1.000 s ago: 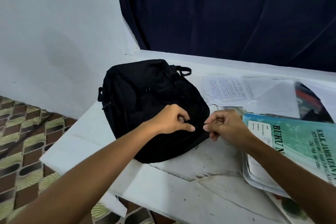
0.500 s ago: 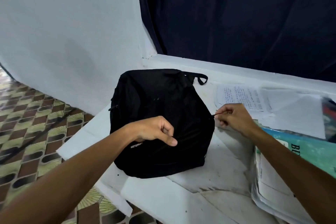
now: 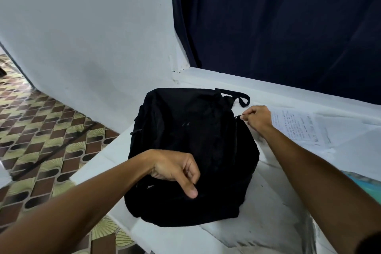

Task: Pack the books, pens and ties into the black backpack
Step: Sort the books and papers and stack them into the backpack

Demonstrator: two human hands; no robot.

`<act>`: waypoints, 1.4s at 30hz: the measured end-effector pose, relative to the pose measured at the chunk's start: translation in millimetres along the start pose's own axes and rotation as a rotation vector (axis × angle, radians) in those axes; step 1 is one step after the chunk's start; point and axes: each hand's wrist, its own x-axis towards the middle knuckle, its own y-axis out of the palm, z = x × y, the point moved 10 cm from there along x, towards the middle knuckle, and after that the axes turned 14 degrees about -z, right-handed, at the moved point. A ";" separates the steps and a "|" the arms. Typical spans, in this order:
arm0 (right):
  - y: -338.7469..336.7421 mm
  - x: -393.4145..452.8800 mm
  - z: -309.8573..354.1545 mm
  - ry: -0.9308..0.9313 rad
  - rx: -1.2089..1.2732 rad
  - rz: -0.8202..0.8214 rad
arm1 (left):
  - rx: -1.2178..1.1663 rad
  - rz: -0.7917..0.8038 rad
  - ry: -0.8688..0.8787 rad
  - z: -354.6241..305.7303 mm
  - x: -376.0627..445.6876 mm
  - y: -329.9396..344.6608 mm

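Note:
The black backpack (image 3: pixel 191 136) lies flat on the white table (image 3: pixel 266 202), its carry loop pointing away from me. My right hand (image 3: pixel 257 118) pinches the zipper pull at the bag's upper right side, near the loop. My left hand (image 3: pixel 175 169) rests on the near front of the bag, fingers curled and pinching the fabric there. A green-blue book (image 3: pixel 365 181) shows only as a sliver at the right edge. No pens or ties are in view.
Handwritten paper sheets (image 3: pixel 296 128) lie on the table right of the bag. A dark blue curtain (image 3: pixel 278 22) hangs behind, and a white wall stands to the left. The table's left edge drops to a patterned tile floor (image 3: pixel 41 140).
My right hand has drawn the zipper pull from the bag's near right side up along the edge toward the carry loop. My left hand stayed on the near front. The view swung left.

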 end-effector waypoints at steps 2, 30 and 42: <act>6.3 4.2 -0.6 -0.013 -0.043 -0.031 | -0.026 0.007 -0.011 2.4 -2.1 0.4; 2.9 -120.6 125.7 0.007 0.464 1.058 | 0.217 -0.517 0.148 -23.4 -120.4 -121.5; 39.5 2.7 193.9 0.041 0.110 0.616 | -0.292 -1.149 0.142 -52.1 -75.2 -322.3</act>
